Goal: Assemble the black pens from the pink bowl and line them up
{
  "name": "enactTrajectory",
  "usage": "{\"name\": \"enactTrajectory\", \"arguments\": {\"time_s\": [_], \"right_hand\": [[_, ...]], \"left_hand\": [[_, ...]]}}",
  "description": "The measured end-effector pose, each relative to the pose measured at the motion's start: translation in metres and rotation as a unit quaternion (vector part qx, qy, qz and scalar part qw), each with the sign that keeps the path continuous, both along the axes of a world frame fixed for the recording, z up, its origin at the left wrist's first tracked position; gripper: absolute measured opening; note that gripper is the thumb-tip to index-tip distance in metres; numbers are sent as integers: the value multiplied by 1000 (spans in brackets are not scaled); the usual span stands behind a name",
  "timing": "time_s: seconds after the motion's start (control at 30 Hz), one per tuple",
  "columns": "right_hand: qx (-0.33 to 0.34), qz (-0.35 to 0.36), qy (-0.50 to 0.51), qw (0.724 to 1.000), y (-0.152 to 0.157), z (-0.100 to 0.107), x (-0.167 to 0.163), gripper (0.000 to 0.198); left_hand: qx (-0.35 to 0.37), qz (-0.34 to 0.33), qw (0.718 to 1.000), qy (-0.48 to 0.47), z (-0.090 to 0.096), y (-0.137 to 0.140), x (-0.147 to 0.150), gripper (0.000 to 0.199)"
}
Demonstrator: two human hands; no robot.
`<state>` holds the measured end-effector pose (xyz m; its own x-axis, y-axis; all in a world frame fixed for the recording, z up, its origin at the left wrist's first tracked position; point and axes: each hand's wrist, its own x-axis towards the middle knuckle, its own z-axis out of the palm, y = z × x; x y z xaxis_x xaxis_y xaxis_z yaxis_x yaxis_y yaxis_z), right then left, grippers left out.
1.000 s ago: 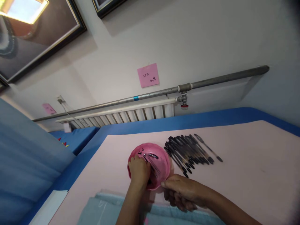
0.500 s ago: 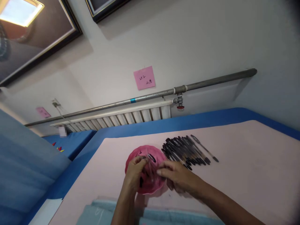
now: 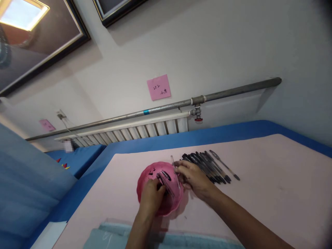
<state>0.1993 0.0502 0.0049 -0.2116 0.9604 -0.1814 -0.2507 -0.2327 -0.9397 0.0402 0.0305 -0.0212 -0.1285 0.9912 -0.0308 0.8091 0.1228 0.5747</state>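
Note:
A pink scalloped bowl (image 3: 140,180) holds clear and black pen parts (image 3: 166,175). Over its left side, my left hand (image 3: 152,194) has its fingers closed, with the fingertips against dark, slim pieces in the bowl; what they grip is partly hidden. At the bowl's right rim, my right hand (image 3: 192,177) pinches a clear pen barrel (image 3: 172,160), tilted nearly upright. Just beyond that hand lies a row of assembled black-capped pens (image 3: 204,165), side by side. One pen (image 3: 224,164) rests a little apart at the row's right end.
Pink paper (image 3: 272,180) covers the blue table (image 3: 241,130). Folded light-blue cloth (image 3: 110,237) lies along the near edge. A white radiator (image 3: 145,131), a metal pipe (image 3: 230,91) and a pink note (image 3: 158,87) are at the wall. A blue curtain (image 3: 26,193) hangs at left.
My right hand has moved up and back toward the bowl's far right rim, and the clear barrel now shows in its fingers. My left hand stays over the bowl, slightly lower.

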Motion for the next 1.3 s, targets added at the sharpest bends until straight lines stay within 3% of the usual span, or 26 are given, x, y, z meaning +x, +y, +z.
{"name": "enactTrajectory", "arguments": {"time_s": [0.2,0.5,0.8,0.87,0.93,1.0,1.13,1.3], "right_hand": [[0,-1,12,1000,16,5,-6,22],[1,9,-8,1000,12,3,-2,18],[9,45,-43,998,7,0,-5,23],[24,80,-66,994,5,-1,-6,21],[49,112,-98,988,3,-1,-8,18],[78,133,-128,980,1,-3,-9,17],[123,141,-156,970,-1,-5,-10,22],[187,154,-204,949,-6,-3,-11,23]], "left_hand": [[-51,3,993,108,-5,1,7,18],[-68,26,984,164,-1,-6,6,30],[-9,54,998,15,0,-4,-16,15],[7,66,995,-79,1,-3,-23,19],[22,86,965,-247,0,-1,-28,22],[34,98,917,-385,0,-1,-30,26],[36,91,876,-472,3,-3,-30,30],[87,112,784,-604,12,-4,-28,36]]}}
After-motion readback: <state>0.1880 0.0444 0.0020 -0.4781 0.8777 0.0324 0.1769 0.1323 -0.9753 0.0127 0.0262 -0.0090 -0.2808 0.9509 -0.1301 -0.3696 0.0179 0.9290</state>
